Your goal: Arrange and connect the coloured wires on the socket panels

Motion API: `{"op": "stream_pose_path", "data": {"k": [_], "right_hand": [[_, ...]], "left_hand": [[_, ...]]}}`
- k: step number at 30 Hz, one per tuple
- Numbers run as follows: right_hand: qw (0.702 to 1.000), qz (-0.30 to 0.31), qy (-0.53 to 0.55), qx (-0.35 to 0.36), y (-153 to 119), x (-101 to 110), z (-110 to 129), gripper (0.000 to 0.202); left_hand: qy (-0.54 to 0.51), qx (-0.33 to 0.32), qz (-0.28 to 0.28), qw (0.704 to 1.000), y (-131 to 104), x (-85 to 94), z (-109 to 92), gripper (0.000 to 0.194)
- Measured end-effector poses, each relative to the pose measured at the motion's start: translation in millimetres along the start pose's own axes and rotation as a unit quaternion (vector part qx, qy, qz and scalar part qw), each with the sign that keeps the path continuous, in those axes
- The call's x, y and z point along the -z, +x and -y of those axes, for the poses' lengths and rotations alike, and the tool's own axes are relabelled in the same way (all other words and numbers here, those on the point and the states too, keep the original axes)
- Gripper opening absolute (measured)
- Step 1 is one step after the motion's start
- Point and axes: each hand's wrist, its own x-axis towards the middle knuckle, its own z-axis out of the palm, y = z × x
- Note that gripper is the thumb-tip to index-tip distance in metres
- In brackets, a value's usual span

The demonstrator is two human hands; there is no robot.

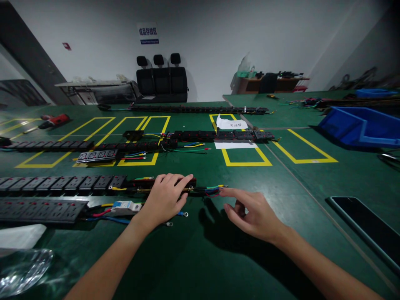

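My left hand (167, 196) lies over a dark narrow module (191, 182), fingers curled across its top and thumb on the near side. A bundle of coloured wires (212, 190) with ring terminals comes out of the module's right end. At the wire tips is my right hand (253, 212), its index finger stretched out, the thumb apart and the other fingers bent. Whether the fingertip touches a wire, I cannot tell. Left of my left hand run two black socket strips (62, 183). A white circuit breaker (126, 207) with red, yellow and blue wires sits by the nearer strip.
More socket strips (200, 135) lie across the green table, some over yellow taped outlines. A phone (368, 225) and a blue bin (359, 127) are on the right. Clear plastic wrap (25, 266) lies front left, a red power drill (54, 121) back left.
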Motion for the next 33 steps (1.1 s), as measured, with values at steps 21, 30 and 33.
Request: {"op": "stream_pose_path", "data": {"k": [21, 30, 33], "right_hand": [[0.988, 0.13, -0.075, 0.024, 3.0, -0.3, -5.1, 0.022], [0.986, 0.137, -0.098, -0.005, 1.9, -4.4, -9.0, 0.022], [0.986, 0.125, -0.104, -0.017, 1.5, -4.4, -9.3, 0.022]], "left_hand": [[0.004, 0.002, -0.002, 1.0, -0.1, -0.4, -0.3, 0.053], [0.003, 0.002, 0.0, 1.0, -0.1, -0.7, 0.3, 0.053], [0.003, 0.002, -0.001, 1.0, 0.3, -1.3, 0.4, 0.053]]}}
